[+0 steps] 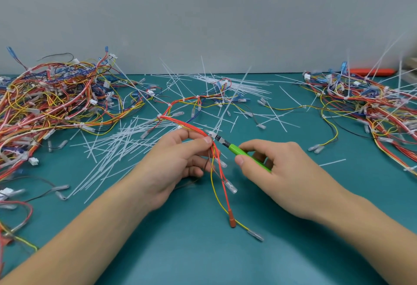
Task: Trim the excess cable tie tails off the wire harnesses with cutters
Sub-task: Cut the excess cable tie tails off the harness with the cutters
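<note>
A teal table carries a loose scatter of white cut tie tails at its middle, with a big tangled pile of wire harnesses left of that scatter, a second harness pile right of it, and an orange object behind the right pile.

Head view looks down, close; faces wall.

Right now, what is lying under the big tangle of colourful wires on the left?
The teal table mat shows at its edges, with loose white plastic cable tie tails beside the tangled pile of colourful wire harnesses. Whatever lies beneath its middle is covered.
</note>
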Demonstrator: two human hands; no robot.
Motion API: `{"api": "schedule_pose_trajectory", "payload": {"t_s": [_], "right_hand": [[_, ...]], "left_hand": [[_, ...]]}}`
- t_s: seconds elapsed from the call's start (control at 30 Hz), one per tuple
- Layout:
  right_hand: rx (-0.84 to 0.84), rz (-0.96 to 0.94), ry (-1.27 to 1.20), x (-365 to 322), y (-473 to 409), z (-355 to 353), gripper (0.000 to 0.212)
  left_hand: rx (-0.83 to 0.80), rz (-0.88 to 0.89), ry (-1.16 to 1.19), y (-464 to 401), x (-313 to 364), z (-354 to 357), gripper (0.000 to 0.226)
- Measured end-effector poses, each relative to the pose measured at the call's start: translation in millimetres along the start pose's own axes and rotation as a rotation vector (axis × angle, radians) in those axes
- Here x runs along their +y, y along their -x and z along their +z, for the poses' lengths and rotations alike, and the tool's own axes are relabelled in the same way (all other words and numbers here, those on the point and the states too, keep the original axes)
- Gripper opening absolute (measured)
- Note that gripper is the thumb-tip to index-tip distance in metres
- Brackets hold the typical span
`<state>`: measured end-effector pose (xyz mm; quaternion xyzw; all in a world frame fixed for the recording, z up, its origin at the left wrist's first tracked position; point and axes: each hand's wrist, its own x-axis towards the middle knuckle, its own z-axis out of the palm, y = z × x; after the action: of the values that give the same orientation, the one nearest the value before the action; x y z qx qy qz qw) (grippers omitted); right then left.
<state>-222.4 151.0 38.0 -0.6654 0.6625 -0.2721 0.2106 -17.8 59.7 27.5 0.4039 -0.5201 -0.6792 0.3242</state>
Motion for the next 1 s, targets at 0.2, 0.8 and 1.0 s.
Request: {"api": "schedule_pose_trajectory", "payload": {"t_s": [0.2,0.8,1.0], "right_hand": [[0.002,-0.023,0.125,-0.6,0.1,-0.8,0.045],[-0.039,-0.066,0.186,1.2,-3.8,-0.4,0.04],[-0.041,-0.065,-0.04,8.5,-8.2,0.9,0.046]], "left_hand": [[0.017,-0.005,-0.002,-0.4,-0.1,0.3,0.012],[0.013,-0.001,0.006,0.0,0.0,0.0,0.016],[-0.007,0.0,0.003,1.4,2.4,0.4,0.013]]}}
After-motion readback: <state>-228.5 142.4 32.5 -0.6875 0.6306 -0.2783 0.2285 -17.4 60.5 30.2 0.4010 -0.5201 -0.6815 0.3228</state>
